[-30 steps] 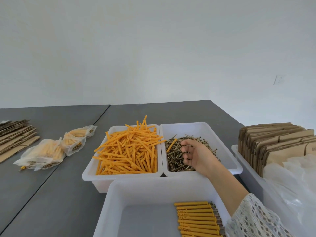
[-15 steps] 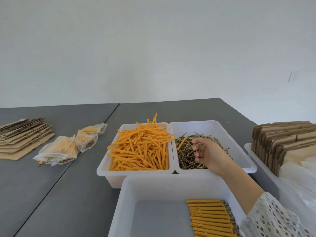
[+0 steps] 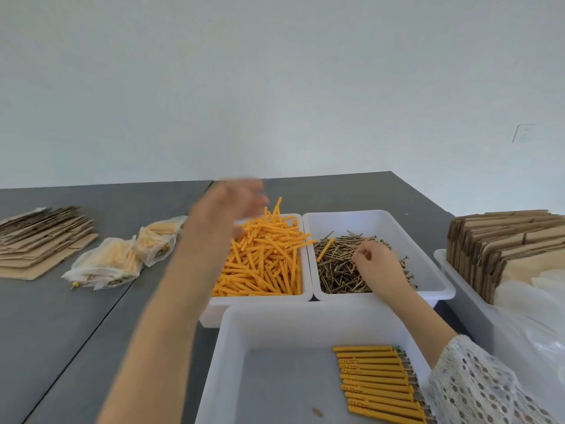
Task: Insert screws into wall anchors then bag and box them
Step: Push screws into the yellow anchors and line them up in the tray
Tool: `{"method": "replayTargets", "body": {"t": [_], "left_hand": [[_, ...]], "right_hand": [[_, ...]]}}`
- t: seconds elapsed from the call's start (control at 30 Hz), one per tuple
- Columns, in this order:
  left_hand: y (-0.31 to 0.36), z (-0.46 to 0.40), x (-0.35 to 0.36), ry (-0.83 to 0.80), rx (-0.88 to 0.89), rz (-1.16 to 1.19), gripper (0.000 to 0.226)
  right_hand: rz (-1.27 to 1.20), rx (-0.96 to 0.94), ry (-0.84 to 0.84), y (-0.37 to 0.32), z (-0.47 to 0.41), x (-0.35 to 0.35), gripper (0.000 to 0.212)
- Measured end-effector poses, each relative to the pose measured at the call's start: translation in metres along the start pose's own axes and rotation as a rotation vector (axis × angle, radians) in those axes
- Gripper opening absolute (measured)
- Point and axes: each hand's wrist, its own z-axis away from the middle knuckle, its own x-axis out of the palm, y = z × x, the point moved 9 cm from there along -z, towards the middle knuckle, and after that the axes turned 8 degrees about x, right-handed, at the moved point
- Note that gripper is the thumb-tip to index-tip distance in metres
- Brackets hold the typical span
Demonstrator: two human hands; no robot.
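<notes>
Right hand pinches thin metal screws; blurred left hand above ribbed orange anchors, grip unclear.

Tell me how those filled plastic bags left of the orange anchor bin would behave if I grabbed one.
The bags would likely sag and shift: the film looks thin and wrinkled and slumps on the table. Probably light for their size, being mostly plastic anchors, though the screws add some weight. The film may be slippery, so pinch a gathered edge.
</notes>
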Motion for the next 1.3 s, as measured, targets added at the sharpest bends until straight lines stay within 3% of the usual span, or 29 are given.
{"method": "replayTargets", "body": {"t": [0.1, 0.2, 0.3, 0.4, 0.57, 0.77, 0.93, 1.03, 1.2, 1.3], "left_hand": [[-0.056, 0.022, 0.049, -0.109, -0.03, -0.391, 0.016], [-0.11, 0.03, 0.068, -0.233, -0.141, -0.909, 0.022], [-0.12, 0.028, 0.071, -0.236, -0.171, -1.189, 0.024], [-0.127, 0.022, 0.076, -0.223, -0.191, -1.175, 0.022], [-0.135, 0.024, 0.08, -0.151, -0.248, -1.14, 0.021], [-0.123, 0.027, 0.08, 0.023, -0.07, -0.902, 0.017], [-0.123, 0.026, 0.079, 0.027, -0.034, -0.799, 0.022], [-0.127, 0.022, 0.078, -0.006, -0.046, -0.762, 0.024], [-0.131, 0.016, 0.07, -0.007, -0.055, -0.662, 0.025], [-0.13, 0.016, 0.065, 0.043, -0.066, -0.651, 0.025]], "right_hand": [[0.277, -0.011, -0.041, 0.002, 0.001, 0.01, 0.015], [0.442, 0.003, -0.117, 0.005, 0.001, 0.021, 0.008], [0.492, -0.039, -0.192, 0.005, 0.0, 0.03, 0.023], [0.507, -0.077, -0.282, 0.002, 0.0, 0.038, 0.035], [0.517, -0.067, -0.289, 0.005, -0.004, 0.043, 0.01], [0.508, -0.065, -0.379, 0.006, -0.002, 0.049, 0.018], [0.518, -0.033, -0.396, 0.006, -0.001, 0.05, 0.021], [0.55, -0.027, -0.414, 0.004, 0.0, 0.051, 0.013], [0.46, -0.021, -0.325, 0.004, 0.0, 0.042, 0.03], [0.37, -0.035, -0.23, 0.002, 0.0, 0.034, 0.029]]}}
